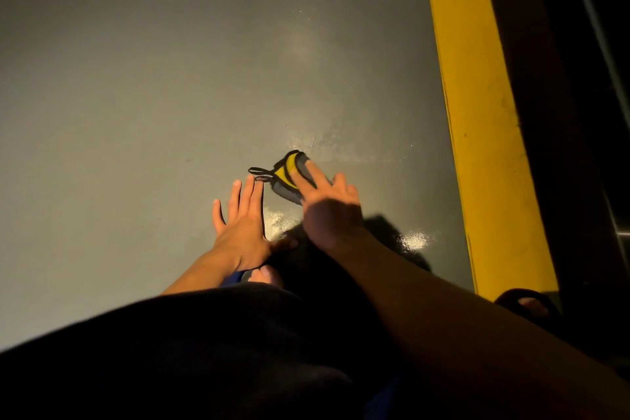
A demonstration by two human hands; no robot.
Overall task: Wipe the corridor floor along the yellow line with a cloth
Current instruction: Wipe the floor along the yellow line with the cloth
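A small grey and yellow cloth point(288, 174) with black edging and a thin loop lies on the grey corridor floor point(153, 95). My right hand point(329, 203) presses flat on the cloth's right part, fingers straight and spread. My left hand point(240, 218) lies flat on the floor just left of the cloth, its fingertips close to the loop. The broad yellow line point(477, 106) runs along the floor to the right of both hands.
Wet, shiny patches point(414, 240) glint on the floor around the cloth and near the yellow line. Right of the line is a dark wall or door edge point(562, 112). My dark-clothed knees fill the bottom of the view, and toes in sandals point(525, 305) show below.
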